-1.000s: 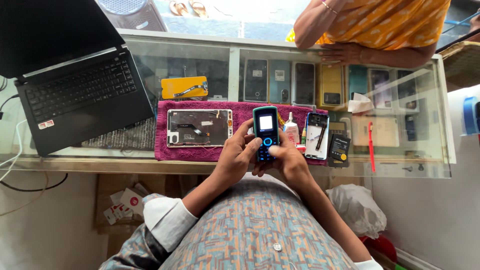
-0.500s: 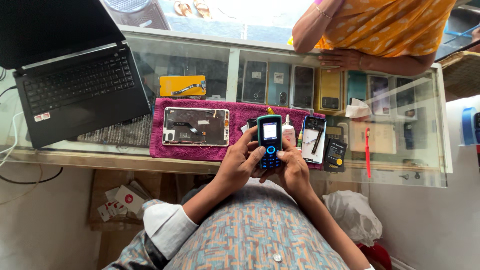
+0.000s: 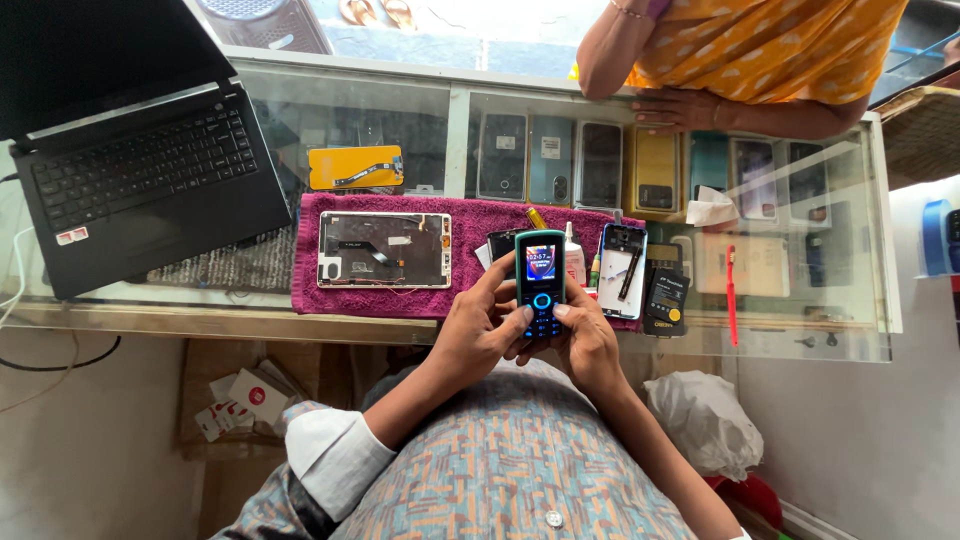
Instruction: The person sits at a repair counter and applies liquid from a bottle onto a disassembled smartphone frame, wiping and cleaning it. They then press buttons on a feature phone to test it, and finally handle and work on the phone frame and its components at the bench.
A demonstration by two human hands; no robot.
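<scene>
- A small teal-and-black keypad phone with a lit screen (image 3: pixel 540 283) is held upright over the near edge of the glass counter (image 3: pixel 860 330), above the magenta cloth mat (image 3: pixel 470 225).
- The left hand (image 3: pixel 478 335) and right hand (image 3: pixel 585 345) are closed around its lower half, thumbs on the keys.
- It is judged light, rigid and smooth-cased, so best gripped by the sides.
- Little room is left: an opened white phone body (image 3: pixel 620 272) and a small glue bottle (image 3: pixel 573 258) lie just behind.
</scene>
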